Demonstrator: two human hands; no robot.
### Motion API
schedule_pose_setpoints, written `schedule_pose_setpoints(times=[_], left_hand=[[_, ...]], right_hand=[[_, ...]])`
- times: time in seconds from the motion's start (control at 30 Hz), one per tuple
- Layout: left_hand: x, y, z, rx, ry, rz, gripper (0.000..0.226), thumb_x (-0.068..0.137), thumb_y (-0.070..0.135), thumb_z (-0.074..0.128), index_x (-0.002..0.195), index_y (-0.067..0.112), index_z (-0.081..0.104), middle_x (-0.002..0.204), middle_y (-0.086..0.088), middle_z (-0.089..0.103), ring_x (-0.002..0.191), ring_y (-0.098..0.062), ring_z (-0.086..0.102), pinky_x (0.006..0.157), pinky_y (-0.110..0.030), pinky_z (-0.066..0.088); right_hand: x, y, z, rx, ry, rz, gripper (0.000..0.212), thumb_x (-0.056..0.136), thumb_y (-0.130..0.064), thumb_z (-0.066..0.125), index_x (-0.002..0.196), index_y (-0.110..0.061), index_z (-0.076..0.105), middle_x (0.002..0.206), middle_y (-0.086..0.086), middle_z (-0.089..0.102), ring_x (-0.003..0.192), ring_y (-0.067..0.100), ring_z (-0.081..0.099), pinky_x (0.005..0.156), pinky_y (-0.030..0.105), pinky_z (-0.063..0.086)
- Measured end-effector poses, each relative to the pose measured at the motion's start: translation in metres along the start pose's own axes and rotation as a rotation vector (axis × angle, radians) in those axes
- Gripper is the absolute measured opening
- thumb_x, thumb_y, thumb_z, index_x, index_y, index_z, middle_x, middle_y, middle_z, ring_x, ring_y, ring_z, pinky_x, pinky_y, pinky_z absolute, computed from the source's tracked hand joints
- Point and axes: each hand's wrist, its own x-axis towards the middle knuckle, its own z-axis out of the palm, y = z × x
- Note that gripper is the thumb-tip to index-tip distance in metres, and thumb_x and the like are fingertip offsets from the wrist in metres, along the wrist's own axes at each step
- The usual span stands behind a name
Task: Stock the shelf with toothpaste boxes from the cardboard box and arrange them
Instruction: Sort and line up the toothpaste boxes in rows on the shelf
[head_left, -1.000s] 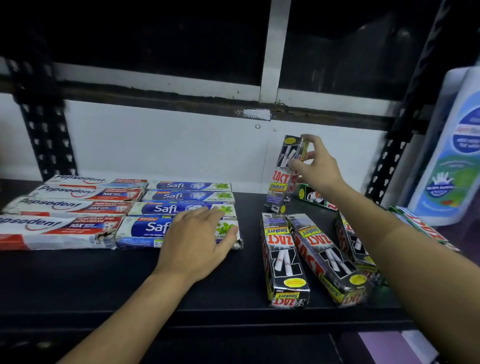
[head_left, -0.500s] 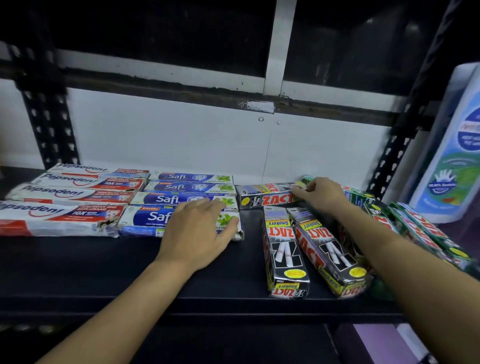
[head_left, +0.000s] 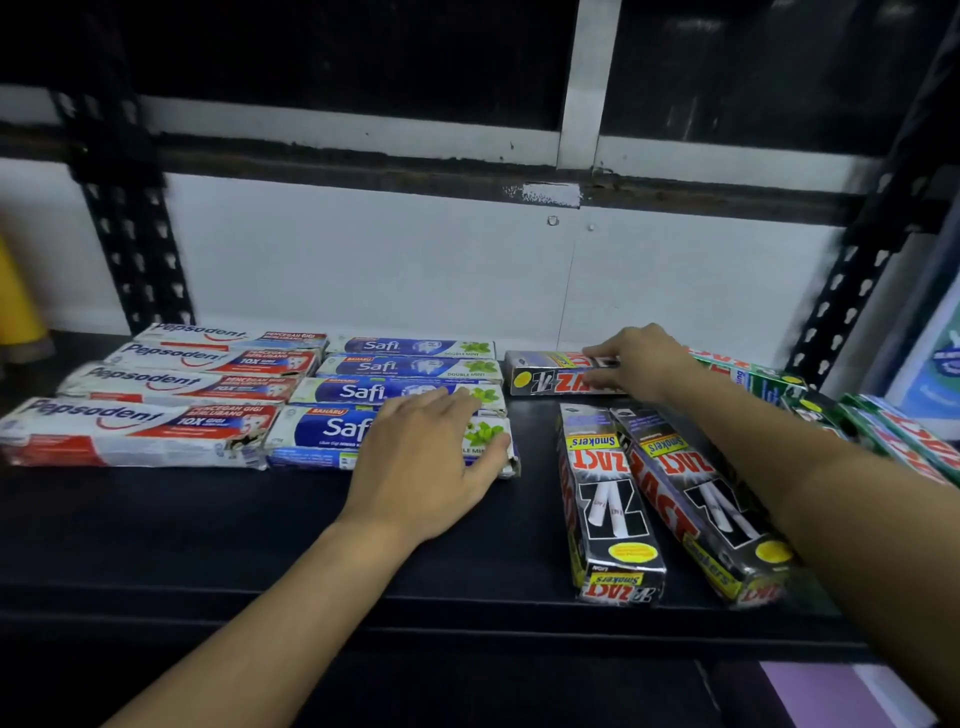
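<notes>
On the black shelf (head_left: 260, 525) lie several Pepsodent boxes (head_left: 140, 434) at the left and several blue Safi boxes (head_left: 363, 369) beside them. My left hand (head_left: 426, 467) rests flat on the front Safi box (head_left: 322, 436), fingers straight. A black Zact box (head_left: 556, 376) lies sideways at the back by the wall, and my right hand (head_left: 644, 364) grips its right end from above. Two more black Zact boxes (head_left: 608, 504) lie lengthwise toward the shelf's front edge, partly under my right forearm.
Green Zact boxes (head_left: 904, 431) lie at the far right behind my right arm. A blue-and-white refill pouch (head_left: 935, 364) stands at the right edge. Black perforated uprights (head_left: 130, 260) frame the shelf, with a white wall behind. A yellow object (head_left: 15, 306) shows at the far left.
One second ago my right hand held the black Zact box upright; it has since laid it sideways at the back. My left hand has stayed on the Safi box.
</notes>
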Motion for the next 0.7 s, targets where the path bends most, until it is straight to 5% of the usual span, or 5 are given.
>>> schedule_pose_setpoints(times=[0.7], left_hand=[[0.0,0.001,0.0,0.004,0.017,-0.012,0.055,0.092,0.063,0.039,0.124,0.026,0.062,0.116,0.007,0.067,0.114,-0.015,0.058,0.103,-0.036,0.037]], right_hand=[[0.015,-0.012,0.006,-0.049,0.07,0.027,0.051,0.086,-0.054,0.064,0.128,-0.024,0.065,0.121,0.008,0.069,0.103,0.027,0.063,0.083,0.032,0.05]])
